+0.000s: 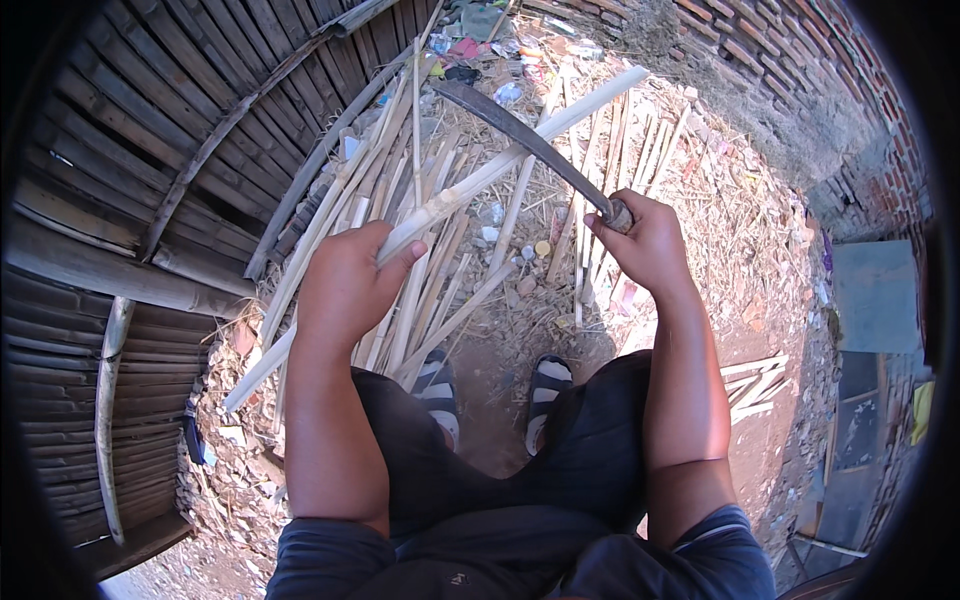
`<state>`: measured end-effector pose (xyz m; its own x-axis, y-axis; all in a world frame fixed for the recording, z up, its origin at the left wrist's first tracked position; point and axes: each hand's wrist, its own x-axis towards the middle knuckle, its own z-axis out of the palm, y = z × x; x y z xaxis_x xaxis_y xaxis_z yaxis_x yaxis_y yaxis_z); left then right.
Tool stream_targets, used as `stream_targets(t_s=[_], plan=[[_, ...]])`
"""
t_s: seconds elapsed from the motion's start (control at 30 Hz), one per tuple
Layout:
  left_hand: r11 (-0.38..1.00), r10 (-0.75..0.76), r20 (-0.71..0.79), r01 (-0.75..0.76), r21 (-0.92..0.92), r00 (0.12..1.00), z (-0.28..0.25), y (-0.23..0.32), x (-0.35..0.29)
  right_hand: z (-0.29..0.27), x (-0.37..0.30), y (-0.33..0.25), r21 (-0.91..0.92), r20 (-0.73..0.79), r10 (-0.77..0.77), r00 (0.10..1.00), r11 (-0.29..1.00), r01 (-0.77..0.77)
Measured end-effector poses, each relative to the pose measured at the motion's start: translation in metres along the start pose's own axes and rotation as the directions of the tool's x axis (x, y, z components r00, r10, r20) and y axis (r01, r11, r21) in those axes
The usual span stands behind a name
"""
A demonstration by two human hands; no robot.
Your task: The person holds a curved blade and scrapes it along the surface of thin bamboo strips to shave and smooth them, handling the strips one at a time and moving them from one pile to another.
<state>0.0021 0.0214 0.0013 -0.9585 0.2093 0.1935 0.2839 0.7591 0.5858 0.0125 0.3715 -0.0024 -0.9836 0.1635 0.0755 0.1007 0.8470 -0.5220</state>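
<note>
A long pale bamboo strip (pixel 470 185) slants up to the right across the middle of the head view, its lower end passing under my left hand (pixel 345 275). That hand is closed round the strip, thumb lying along its near side. My right hand (pixel 645 240) grips the handle of a machete (pixel 540 145) with a long, dark, curved blade. The blade points up and left and crosses over the strip partway along it. Whether the edge touches the strip, I cannot tell.
Split bamboo strips (pixel 430 290) lie in a heap below my left hand, more strips (pixel 640 140) beyond my right. A slatted bamboo wall (pixel 180 120) stands left, a brick wall (pixel 760 50) far right. Litter and shavings cover the ground round my sandalled feet (pixel 548 385).
</note>
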Motion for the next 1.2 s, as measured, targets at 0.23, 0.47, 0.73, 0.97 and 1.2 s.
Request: stream_targets(t_s=[0.23,0.47,0.73,0.97,1.2], plan=[[0.998,0.061,-0.042,-0.060,0.016,0.997,0.004,-0.007,-0.001,0.017,-0.012,-0.027,-0.100,0.029,-0.422,0.906,0.901,0.423],[1.000,0.004,0.000,-0.004,-0.028,1.000,-0.001,0.000,0.001,0.003,0.001,-0.006,-0.058,-0.042,-0.079,0.996,0.995,0.076],[1.000,0.019,0.058,-0.020,0.017,0.998,0.007,-0.003,-0.002,0.015,-0.019,-0.039,-0.114,0.117,-0.371,0.921,0.916,0.384],[1.000,0.010,0.081,-0.012,0.025,0.997,0.010,0.006,0.002,0.014,-0.015,-0.026,-0.110,0.113,-0.342,0.933,0.929,0.354],[0.997,-0.074,0.108,0.072,0.017,0.991,0.003,0.002,0.000,0.014,-0.010,-0.024,-0.090,0.057,-0.353,0.934,0.930,0.357]])
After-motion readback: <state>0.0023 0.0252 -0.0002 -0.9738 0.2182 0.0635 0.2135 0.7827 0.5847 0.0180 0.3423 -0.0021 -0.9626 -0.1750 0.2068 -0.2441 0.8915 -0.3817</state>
